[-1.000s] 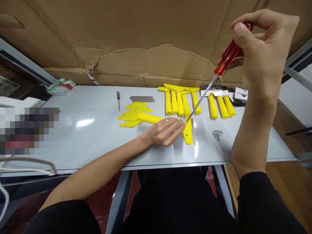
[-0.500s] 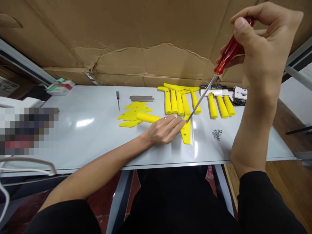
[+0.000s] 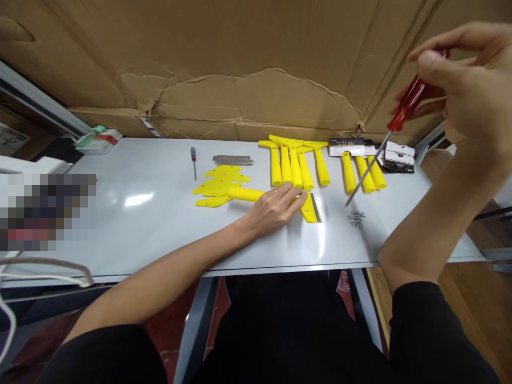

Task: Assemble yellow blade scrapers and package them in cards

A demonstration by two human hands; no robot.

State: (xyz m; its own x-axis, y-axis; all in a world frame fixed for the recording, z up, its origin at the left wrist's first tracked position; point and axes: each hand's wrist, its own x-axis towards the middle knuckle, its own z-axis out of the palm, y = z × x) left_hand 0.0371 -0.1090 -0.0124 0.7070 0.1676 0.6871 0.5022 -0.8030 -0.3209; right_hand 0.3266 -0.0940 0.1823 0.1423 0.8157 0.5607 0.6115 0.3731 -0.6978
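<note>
My left hand [image 3: 276, 209] is closed around the neck of a yellow scraper [image 3: 246, 194], which lies on the table with its handle to the left. A thin metal blade [image 3: 316, 208] edges the scraper's head on the right, and a screw shows in the head. High on the right, my right hand [image 3: 468, 80] grips a screwdriver [image 3: 406, 106] by its red handle. Its long shaft slants down to the left, with the tip above the table near a small pile of screws [image 3: 356, 218]. The fingers hide part of the scraper's head.
Several yellow scraper handles [image 3: 295, 165] lie at the back, beside scrapers with black-and-white cards [image 3: 347, 146]. Left of centre are flat yellow plates [image 3: 220, 184], metal blades [image 3: 233, 160] and a small screwdriver [image 3: 193, 160]. A cardboard wall [image 3: 256, 101] stands behind the table.
The red screwdriver has come off the scraper's head and swung right with my right hand. My left hand still holds the scraper, whose head has turned slightly.
</note>
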